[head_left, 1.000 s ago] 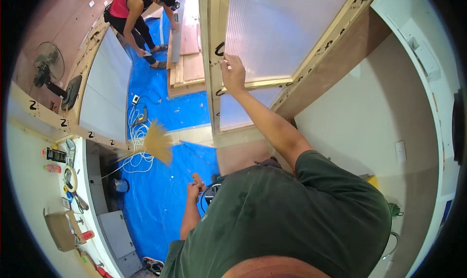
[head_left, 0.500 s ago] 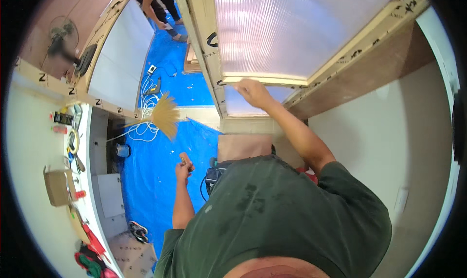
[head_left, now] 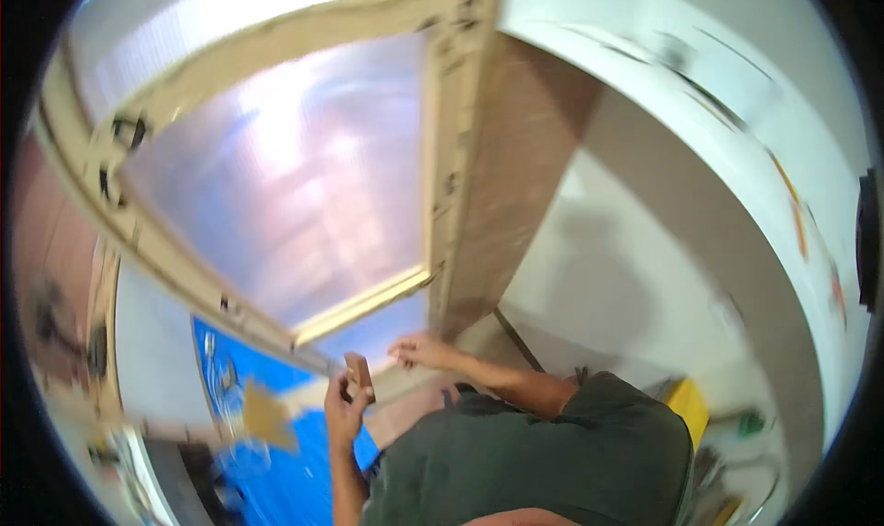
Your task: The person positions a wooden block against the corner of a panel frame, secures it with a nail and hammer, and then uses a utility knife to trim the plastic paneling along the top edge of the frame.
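My left hand point(head_left: 344, 413) is closed around a small brown block point(head_left: 359, 371), which looks like wood and stands up out of the grip. Just right of the block, my right hand point(head_left: 421, 351) has its fingertips drawn together toward it. Blur hides whether something small is between those fingers. Beyond both hands rises a wooden frame point(head_left: 442, 181) fitted with a translucent ribbed panel point(head_left: 295, 157). Its lower crosspiece point(head_left: 364, 307) runs just above my hands, and neither hand appears to touch it.
Blue sheeting point(head_left: 304, 461) covers floor at the lower left, with a straw broom point(head_left: 267, 415) over it. A brown board wall point(head_left: 516, 157) adjoins the frame on the right. Something yellow point(head_left: 688, 411) stands at my right side. A white shelf point(head_left: 681, 75) curves along the upper right.
My view has swung to the right and up toward the panel. My right hand has left the frame's crosspiece and come down beside the block; my left hand has raised the block toward it.
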Demonstrator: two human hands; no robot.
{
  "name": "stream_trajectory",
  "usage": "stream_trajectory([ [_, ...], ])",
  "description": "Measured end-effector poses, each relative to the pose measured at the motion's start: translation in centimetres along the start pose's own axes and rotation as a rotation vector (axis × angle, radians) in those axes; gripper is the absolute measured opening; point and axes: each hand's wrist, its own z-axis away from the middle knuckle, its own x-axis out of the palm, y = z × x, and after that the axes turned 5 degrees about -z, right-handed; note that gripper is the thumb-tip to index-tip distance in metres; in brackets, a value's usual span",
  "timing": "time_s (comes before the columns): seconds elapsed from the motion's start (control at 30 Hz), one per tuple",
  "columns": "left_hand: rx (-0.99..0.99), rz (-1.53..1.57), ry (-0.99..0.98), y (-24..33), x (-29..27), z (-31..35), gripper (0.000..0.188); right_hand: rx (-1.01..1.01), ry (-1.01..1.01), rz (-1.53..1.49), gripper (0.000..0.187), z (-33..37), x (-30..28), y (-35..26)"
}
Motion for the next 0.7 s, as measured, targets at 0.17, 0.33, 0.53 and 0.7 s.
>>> stream_trajectory([
  [0.17,0.175,-0.1,-0.25,6.3,3.2,-1.4,0.046,-0.242,0.04,-0.663,0.071,7.1,6.3,-2.0],
  [0.33,0.518,-0.155,-0.454,13.9,5.8,-0.6,0.049,-0.461,0.376,-0.715,0.076,14.0,12.5,-4.6],
  [0.53,1.0,-0.024,-0.634,30.1,11.8,-3.0,0.054,-0.319,0.663,-0.471,0.062,22.6,15.3,-4.2],
  [0.7,1.413,-0.055,-0.356,44.2,20.1,-1.9,0.054,-0.314,0.805,-0.469,0.043,25.8,16.6,-0.2],
])
